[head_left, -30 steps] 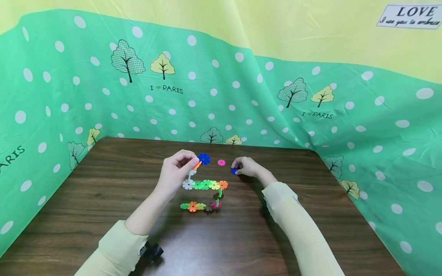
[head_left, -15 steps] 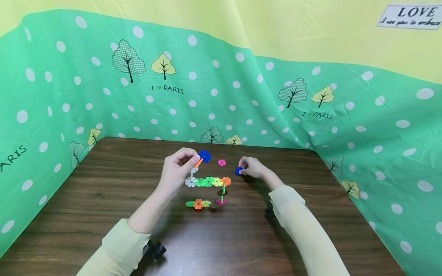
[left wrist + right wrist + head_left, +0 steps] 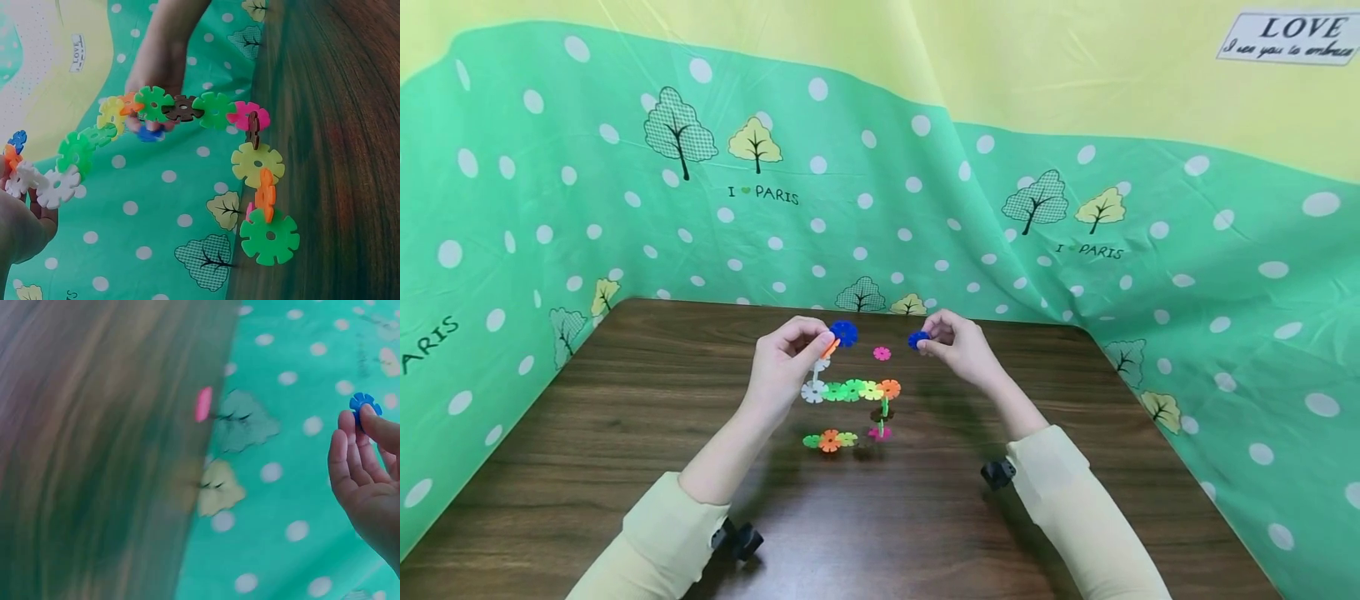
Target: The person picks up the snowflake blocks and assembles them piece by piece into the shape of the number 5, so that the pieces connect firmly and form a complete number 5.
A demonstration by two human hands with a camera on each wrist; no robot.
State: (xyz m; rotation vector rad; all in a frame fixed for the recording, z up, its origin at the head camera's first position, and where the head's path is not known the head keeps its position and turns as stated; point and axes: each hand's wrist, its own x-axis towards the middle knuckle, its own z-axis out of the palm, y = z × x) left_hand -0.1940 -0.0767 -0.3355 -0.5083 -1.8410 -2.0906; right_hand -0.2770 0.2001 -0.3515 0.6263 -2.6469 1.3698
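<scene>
My left hand (image 3: 777, 360) pinches the upper end of a chain of notched plastic discs (image 3: 853, 390), near an orange disc (image 3: 831, 347). A blue disc (image 3: 845, 334) tops that end. From there the chain zigzags down through white, green, yellow, orange, brown and pink pieces; its lowest disc, a green one (image 3: 270, 236), shows in the left wrist view. My right hand (image 3: 961, 346) holds a separate blue disc (image 3: 917, 340) between thumb and fingertips, raised apart from the chain on its right. The fingers partly cover both blue discs' neighbouring edges.
A loose pink disc (image 3: 882, 353) lies on the dark wooden table (image 3: 587, 433) between the hands. Green polka-dot cloth (image 3: 865, 225) hangs behind and beside the table. Black wrist cameras (image 3: 745, 542) sit below both cuffs.
My right hand first shifted slightly right with its blue disc, then rose from near the table to about the height of my left hand. The left hand lifted the chain a little.
</scene>
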